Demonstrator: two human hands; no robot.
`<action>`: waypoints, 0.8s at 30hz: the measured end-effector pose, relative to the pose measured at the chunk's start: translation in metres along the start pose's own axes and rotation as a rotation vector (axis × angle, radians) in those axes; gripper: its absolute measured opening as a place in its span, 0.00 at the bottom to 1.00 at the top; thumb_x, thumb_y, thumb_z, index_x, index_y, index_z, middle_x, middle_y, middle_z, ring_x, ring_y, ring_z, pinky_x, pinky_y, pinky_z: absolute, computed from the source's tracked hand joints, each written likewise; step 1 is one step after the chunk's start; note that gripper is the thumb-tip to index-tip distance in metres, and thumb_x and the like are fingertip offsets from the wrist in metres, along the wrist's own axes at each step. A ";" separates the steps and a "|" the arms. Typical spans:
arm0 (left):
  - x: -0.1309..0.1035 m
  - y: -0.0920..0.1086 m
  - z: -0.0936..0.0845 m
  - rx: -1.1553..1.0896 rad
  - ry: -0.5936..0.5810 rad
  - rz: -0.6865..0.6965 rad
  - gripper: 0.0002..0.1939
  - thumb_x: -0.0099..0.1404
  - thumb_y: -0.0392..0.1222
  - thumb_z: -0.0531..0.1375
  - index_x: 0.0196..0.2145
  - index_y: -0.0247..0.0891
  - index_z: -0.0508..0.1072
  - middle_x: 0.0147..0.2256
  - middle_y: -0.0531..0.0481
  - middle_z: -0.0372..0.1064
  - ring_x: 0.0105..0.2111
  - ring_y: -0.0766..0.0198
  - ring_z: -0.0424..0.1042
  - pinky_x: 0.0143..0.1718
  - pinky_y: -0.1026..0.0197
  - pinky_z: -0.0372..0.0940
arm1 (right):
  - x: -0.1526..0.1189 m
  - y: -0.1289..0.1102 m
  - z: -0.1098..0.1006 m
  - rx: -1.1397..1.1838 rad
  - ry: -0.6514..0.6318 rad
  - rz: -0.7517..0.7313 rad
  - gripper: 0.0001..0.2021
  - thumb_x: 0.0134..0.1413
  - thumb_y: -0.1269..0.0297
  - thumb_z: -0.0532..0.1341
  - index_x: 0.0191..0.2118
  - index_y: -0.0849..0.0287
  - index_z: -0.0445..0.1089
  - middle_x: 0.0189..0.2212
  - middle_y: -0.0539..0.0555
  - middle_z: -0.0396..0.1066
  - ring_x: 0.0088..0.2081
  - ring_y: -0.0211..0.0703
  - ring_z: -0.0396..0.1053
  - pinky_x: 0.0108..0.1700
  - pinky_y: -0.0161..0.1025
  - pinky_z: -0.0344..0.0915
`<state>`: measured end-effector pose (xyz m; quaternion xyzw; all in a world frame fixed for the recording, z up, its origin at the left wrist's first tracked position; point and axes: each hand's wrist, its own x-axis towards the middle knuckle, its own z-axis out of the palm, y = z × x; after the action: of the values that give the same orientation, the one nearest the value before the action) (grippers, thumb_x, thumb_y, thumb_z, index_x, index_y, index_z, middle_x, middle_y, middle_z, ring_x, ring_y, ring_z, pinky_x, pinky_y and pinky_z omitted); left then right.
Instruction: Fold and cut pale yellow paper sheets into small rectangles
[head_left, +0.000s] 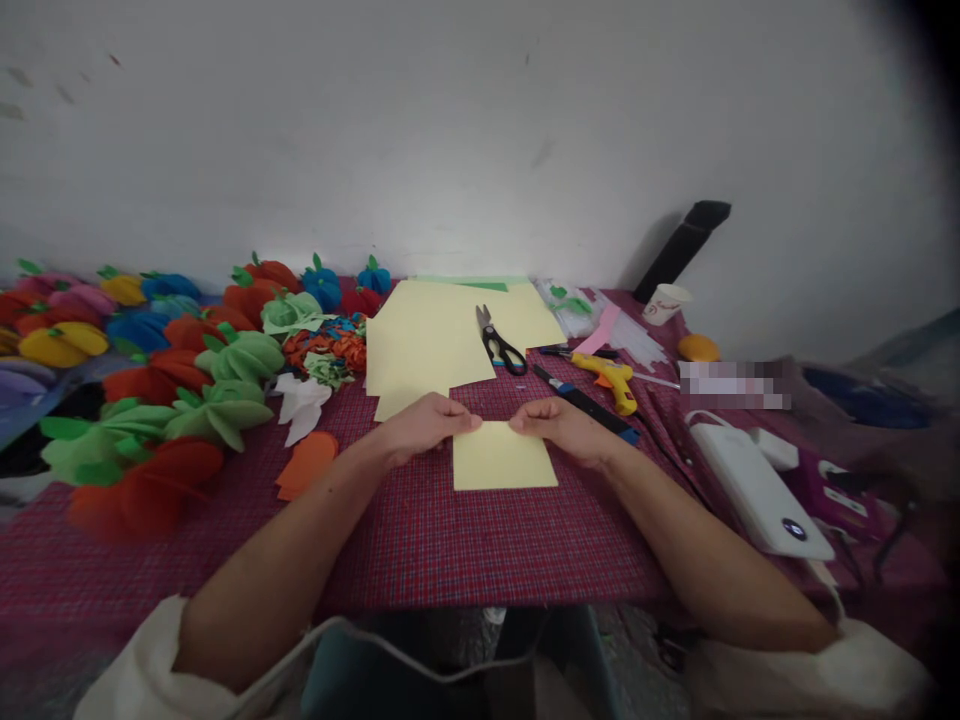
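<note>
A small pale yellow sheet [504, 460] lies near the table's front, its far edge between my hands. My left hand [431, 425] pinches its far left corner, fingers closed. At the far right corner, my right hand [553, 425] grips the sheet between thumb and fingers. Larger pale yellow sheets [420, 340] lie behind, with black-handled scissors [501, 342] resting open on them. To the right of my right hand are a cutter knife [592, 408] and a yellow glue gun [609, 378]. Orange cut pieces [309, 464] sit left of my left hand.
Colourful felt-like pumpkin shapes [157, 370] crowd the left side beside a heap of scraps [330, 345]. At the right are a paper cup [666, 303], a white power bank [761, 490] and cables. A wall stands behind the checked tablecloth [487, 550].
</note>
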<state>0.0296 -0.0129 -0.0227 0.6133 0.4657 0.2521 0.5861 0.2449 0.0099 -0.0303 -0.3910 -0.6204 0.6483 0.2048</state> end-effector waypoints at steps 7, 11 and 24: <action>-0.001 0.002 -0.025 -0.121 0.224 0.042 0.17 0.57 0.52 0.53 0.24 0.34 0.67 0.19 0.52 0.66 0.15 0.72 0.61 0.18 0.68 0.52 | -0.004 -0.006 -0.012 0.176 0.191 -0.001 0.12 0.41 0.56 0.63 0.27 0.62 0.69 0.24 0.53 0.70 0.24 0.37 0.64 0.28 0.36 0.59; 0.001 0.000 -0.016 -0.190 0.179 0.070 0.20 0.61 0.52 0.48 0.39 0.35 0.67 0.30 0.45 0.70 0.23 0.68 0.67 0.20 0.67 0.55 | -0.002 -0.006 -0.011 0.328 0.194 -0.022 0.11 0.40 0.60 0.64 0.26 0.63 0.69 0.25 0.53 0.71 0.26 0.37 0.66 0.31 0.36 0.61; 0.011 -0.010 -0.001 -0.175 0.359 0.205 0.15 0.53 0.46 0.60 0.34 0.32 0.74 0.31 0.46 0.72 0.33 0.60 0.69 0.38 0.56 0.62 | 0.000 -0.006 -0.015 0.321 0.189 -0.085 0.23 0.51 0.47 0.50 0.35 0.62 0.71 0.32 0.59 0.72 0.31 0.39 0.68 0.31 0.35 0.62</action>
<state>0.0309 -0.0041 -0.0345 0.5495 0.4740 0.4549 0.5162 0.2550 0.0208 -0.0231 -0.3859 -0.5029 0.6901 0.3492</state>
